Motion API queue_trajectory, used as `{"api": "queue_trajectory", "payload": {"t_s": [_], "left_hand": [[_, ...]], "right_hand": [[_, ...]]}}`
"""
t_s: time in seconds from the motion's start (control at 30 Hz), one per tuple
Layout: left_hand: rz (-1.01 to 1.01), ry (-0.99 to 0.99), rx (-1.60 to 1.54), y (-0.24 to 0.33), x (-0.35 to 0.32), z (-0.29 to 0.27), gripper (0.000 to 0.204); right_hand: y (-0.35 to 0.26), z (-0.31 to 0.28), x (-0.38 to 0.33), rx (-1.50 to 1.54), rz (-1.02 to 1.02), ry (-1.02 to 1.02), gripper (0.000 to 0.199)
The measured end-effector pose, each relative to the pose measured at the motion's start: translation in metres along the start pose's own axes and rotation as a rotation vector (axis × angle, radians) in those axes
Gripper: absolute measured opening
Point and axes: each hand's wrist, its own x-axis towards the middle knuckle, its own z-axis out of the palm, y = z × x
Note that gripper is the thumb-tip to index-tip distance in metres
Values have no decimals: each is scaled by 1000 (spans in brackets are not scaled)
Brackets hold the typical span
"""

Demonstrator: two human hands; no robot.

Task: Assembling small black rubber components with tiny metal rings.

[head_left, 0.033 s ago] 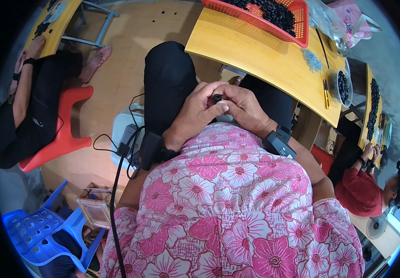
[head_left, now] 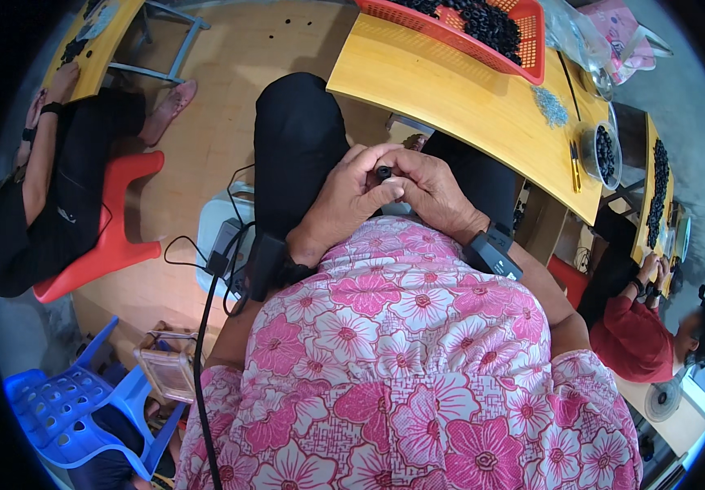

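My left hand (head_left: 352, 192) and my right hand (head_left: 434, 188) meet over my lap, fingers curled together. Between them they grip a small black ring-shaped part (head_left: 383, 172), its round open end showing between thumbs and forefingers. The rest of that part is hidden by my fingers. A dark band circles each of my wrists, the right one carrying a black device (head_left: 493, 251). Just beyond my hands lies the near edge of a yellow table (head_left: 418, 73).
On the table stand a red basket (head_left: 537, 41) of black parts and a clear tub (head_left: 588, 155) of black pieces. Small clear pieces (head_left: 550, 106) and yellow-black tools (head_left: 575, 166) lie nearby. Co-workers sit left and right. A black cable (head_left: 199, 351) runs by my left side.
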Motion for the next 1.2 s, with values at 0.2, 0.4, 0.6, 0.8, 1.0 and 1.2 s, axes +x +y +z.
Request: {"api": "queue_trajectory", "payload": {"t_s": [0.2, 0.4, 0.6, 0.8, 1.0, 1.2], "left_hand": [[29, 29, -22, 3, -1, 4, 51], [-22, 42, -138, 9, -3, 6, 44], [-15, 73, -74, 10, -3, 9, 38], [-9, 88, -49, 11, -3, 7, 32], [-54, 121, -332, 9, -2, 8, 39], [-126, 138, -580, 4, -1, 4, 43]], "right_hand": [[1, 2, 0, 13, 1, 13, 16], [-6, 3, 0, 41, 101, -24, 19], [-1, 5, -2, 77, 117, -9, 16], [-7, 5, 1, 239, 163, -19, 11], [-13, -10, 4, 760, 304, -55, 19], [-14, -25, -4, 652, 214, 73, 23]]}}
